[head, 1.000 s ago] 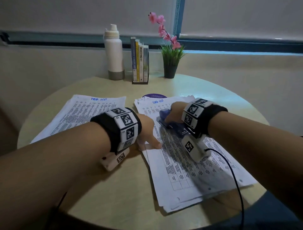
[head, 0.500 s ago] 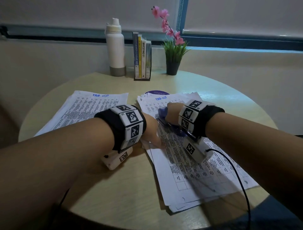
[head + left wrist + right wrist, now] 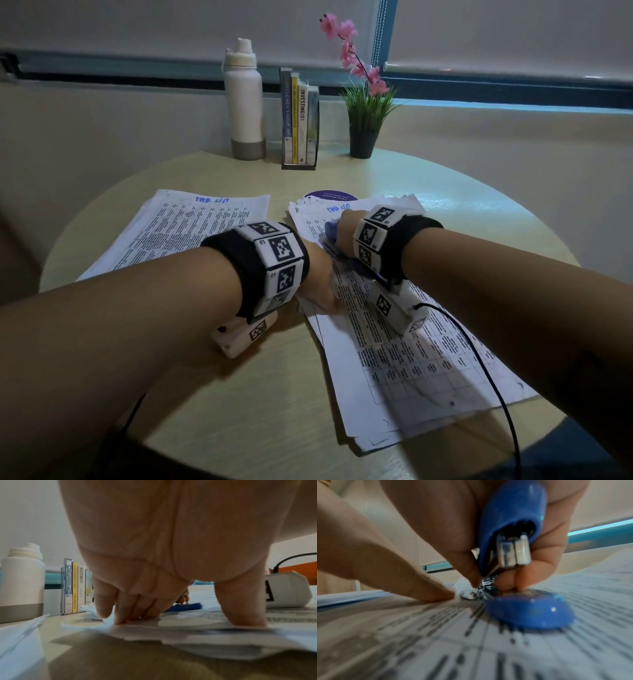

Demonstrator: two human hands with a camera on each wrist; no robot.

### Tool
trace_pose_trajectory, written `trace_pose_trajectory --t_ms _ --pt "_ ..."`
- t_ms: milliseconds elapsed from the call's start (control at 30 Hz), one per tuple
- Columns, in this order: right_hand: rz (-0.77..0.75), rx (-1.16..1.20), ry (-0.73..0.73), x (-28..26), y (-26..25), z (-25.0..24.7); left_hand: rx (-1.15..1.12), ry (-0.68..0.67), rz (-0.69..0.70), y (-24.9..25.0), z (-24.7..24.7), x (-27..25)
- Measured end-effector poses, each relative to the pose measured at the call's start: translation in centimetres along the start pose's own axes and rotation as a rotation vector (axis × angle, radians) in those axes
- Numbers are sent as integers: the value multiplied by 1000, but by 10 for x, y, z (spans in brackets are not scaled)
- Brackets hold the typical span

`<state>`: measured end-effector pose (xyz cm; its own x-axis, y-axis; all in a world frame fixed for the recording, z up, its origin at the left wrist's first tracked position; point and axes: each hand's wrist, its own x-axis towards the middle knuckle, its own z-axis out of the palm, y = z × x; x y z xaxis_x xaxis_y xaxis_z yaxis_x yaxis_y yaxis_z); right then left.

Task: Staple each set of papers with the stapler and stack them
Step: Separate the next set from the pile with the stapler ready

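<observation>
On the right-hand paper pile [image 3: 404,353], the blue stapler [image 3: 518,536] is gripped by the right hand [image 3: 346,226], fingers curled round its raised top, base flat on the sheets. The pile's edge is pressed down by the left hand [image 3: 154,561] with straightish fingertips [image 3: 120,619]. A second stack [image 3: 178,233] lies just left on the counter [image 3: 239,394]. Further back, books [image 3: 301,120] are kept in a small holder beside a bottle [image 3: 245,102], and pink flowers sit in a dark pot [image 3: 362,144].
</observation>
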<state>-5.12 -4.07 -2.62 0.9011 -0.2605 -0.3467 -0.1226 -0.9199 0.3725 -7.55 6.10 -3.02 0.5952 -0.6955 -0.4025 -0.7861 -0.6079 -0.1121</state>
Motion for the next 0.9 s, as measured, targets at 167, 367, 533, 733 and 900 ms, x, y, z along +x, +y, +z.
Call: trace_pose_trajectory --t_ms 167,367,533,733,900 --pt "8 306 125 14 4 4 62 -16 -29 1 -1 5" --pt "127 808 217 2 45 10 85 -84 33 -9 0 17" --pt "273 828 206 -31 92 28 -15 -110 10 -10 -8 23" --pt "327 760 93 -54 99 69 -45 -77 -38 7 -35 24" --pt "289 736 93 -51 99 72 30 -59 29 30 -39 33"
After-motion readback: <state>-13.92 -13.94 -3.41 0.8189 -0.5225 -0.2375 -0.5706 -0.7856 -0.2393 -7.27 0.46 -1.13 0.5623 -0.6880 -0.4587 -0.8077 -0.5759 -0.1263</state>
